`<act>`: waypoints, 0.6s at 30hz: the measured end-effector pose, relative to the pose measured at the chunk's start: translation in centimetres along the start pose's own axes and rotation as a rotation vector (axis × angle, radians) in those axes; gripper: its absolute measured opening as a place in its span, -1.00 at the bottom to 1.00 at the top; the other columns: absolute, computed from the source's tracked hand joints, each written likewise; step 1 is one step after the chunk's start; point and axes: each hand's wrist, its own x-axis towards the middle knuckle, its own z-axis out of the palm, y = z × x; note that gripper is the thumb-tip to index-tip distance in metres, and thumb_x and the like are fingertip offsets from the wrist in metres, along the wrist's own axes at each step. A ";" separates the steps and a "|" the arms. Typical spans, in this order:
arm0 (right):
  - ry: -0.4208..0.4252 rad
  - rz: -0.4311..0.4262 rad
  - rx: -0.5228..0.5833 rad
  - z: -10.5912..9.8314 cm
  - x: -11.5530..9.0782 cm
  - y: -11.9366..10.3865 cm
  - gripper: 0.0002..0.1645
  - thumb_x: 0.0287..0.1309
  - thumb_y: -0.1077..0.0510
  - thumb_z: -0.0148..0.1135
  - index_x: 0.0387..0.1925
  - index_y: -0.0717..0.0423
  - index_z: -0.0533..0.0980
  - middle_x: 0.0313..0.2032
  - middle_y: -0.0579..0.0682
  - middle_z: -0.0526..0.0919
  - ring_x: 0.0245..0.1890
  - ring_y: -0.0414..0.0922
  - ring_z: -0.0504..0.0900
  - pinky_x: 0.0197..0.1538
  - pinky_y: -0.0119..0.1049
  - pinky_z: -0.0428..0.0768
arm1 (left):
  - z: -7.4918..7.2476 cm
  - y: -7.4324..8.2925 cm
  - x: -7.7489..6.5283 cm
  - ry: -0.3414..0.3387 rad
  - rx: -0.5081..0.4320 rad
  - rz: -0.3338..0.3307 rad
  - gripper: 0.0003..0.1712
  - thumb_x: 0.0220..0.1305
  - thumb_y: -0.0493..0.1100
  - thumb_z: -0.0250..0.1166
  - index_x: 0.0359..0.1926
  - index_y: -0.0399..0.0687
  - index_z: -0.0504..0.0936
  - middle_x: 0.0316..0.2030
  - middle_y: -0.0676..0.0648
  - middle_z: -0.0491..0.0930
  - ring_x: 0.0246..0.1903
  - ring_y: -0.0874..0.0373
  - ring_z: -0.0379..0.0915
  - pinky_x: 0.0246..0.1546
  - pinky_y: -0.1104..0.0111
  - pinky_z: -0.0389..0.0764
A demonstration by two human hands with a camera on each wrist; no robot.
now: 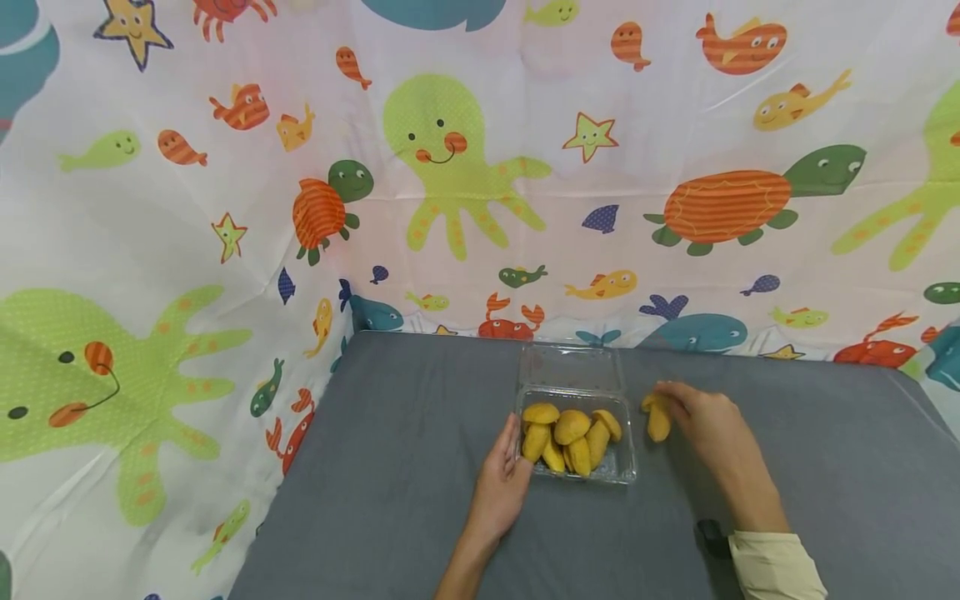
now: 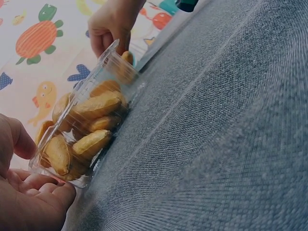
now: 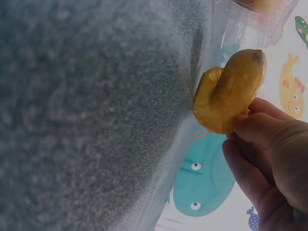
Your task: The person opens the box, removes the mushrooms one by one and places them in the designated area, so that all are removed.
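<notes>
A clear plastic clamshell box (image 1: 626, 467) stands on the grey cloth with its lid folded back. Several yellow-brown mushrooms (image 1: 572, 427) with rounded caps and thick stems lie inside it. My left hand (image 1: 501, 487) holds the box by its left wall; in the left wrist view the thumb is at the rim and the fingers curl low against the side. To the right of the box, my right hand (image 1: 708, 425) pinches another mushroom (image 3: 236, 91) by its cap between thumb and fingers, the stem pointing away from the palm.
Grey cloth (image 1: 390, 467) covers the table. Behind and on the left hangs a white curtain (image 1: 525, 275) printed with sea animals. The transparent lid (image 1: 572, 367) lies back toward the curtain. A dark band (image 1: 712, 537) sits at the right wrist beside a pale sleeve (image 1: 776, 567).
</notes>
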 end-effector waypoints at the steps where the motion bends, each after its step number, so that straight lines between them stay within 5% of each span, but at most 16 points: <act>1: 0.000 -0.001 0.001 0.1 0.0 0.0 -0.65 0.25 0.37 0.44 0.07 0.19 0.73 -0.08 0.24 0.81 -0.29 0.17 0.81 -0.24 0.21 0.72 | 0.0 -0.1 0.0 0.001 -0.003 0.002 -0.19 0.52 -0.37 0.06 0.68 -0.26 -0.02 0.64 -0.18 0.05 0.63 -0.01 -0.06 0.55 0.14 0.08; 18: -0.009 0.030 -0.006 0.5 -0.4 0.6 -0.63 0.24 0.45 0.38 0.07 0.21 0.71 -0.11 0.29 0.80 -0.39 0.08 0.75 -0.30 0.18 0.70 | 0.0 0.0 -0.2 0.009 0.006 -0.002 -0.19 0.52 -0.38 0.06 0.68 -0.26 -0.01 0.64 -0.18 0.06 0.62 0.01 -0.05 0.54 0.17 0.09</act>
